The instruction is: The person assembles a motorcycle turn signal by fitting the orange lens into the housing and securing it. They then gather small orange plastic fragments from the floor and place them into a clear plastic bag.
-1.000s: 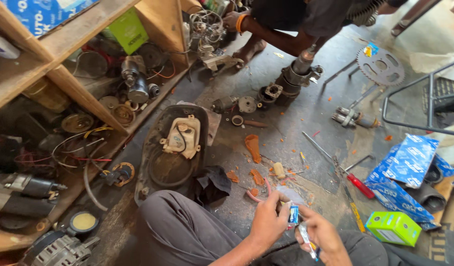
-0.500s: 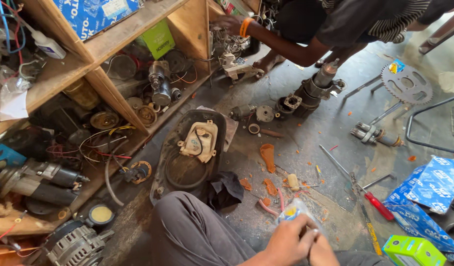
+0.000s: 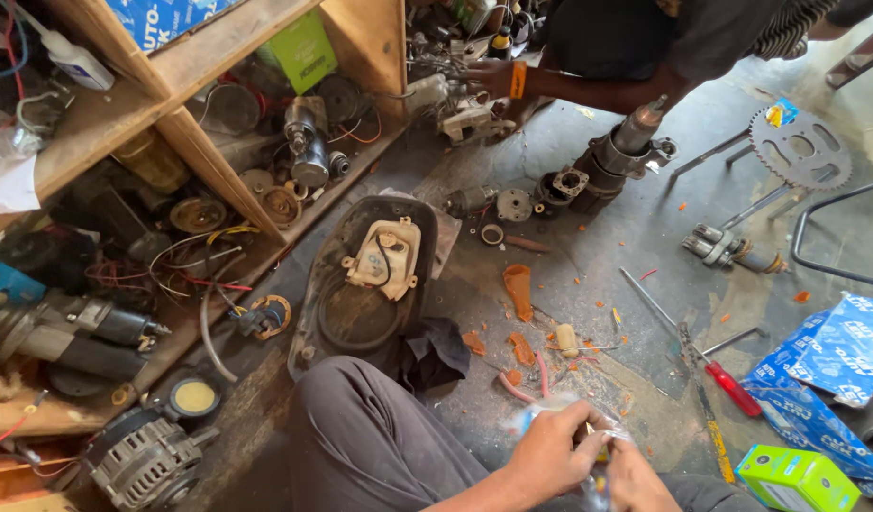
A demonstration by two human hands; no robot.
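View shifted down-left | left hand (image 3: 550, 453) and right hand (image 3: 640, 479) pinch clear wrapper (image 3: 550, 410)

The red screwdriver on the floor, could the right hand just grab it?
Probably yes. The red-handled screwdriver lies uncovered on the floor, close beside the right hand, with only small orange scraps between. But both that hand and the left hand are busy holding a clear plastic packet, so it would have to let go first.
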